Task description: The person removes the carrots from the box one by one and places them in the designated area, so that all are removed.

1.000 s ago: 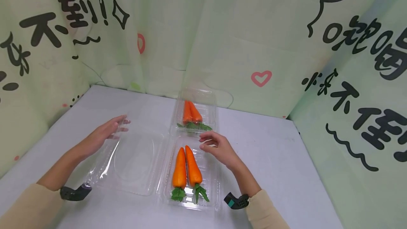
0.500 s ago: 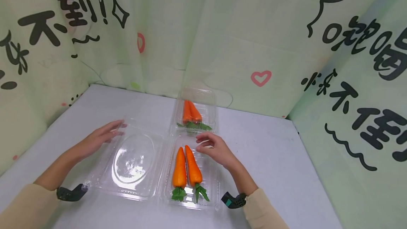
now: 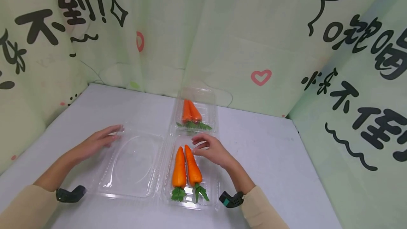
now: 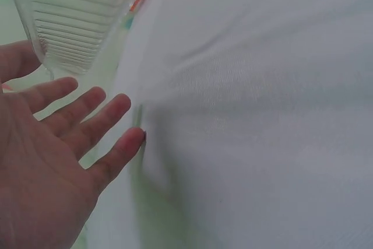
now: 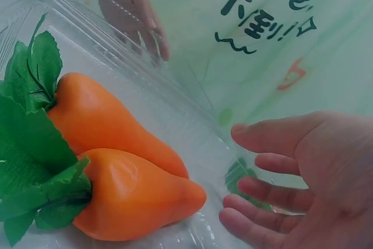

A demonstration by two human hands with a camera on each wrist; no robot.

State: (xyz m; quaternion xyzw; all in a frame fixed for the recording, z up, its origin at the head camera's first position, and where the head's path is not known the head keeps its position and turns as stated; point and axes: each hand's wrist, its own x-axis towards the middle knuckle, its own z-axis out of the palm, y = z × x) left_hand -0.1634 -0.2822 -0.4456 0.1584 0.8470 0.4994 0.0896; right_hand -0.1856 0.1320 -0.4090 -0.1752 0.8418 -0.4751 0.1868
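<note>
In the head view two orange carrots with green leaves lie side by side in the base of a clear plastic clamshell box. Its lid is folded out to the left. My left hand is at the lid's outer far corner; the left wrist view shows its fingers straight and spread, with the thumb at the edge of ribbed clear plastic. Just over the base's far right part hovers my right hand, fingers loosely bent and holding nothing. In the right wrist view it is beside the carrots' tips.
Behind the open box stands another clear plastic box with two carrots inside. Both boxes are on a white-covered table. A pale green printed curtain encloses the back and sides.
The lid has tilted further down to the left, lying flatter now. My left hand has sunk with it, a little left and nearer. My right hand has shifted slightly left over the base.
</note>
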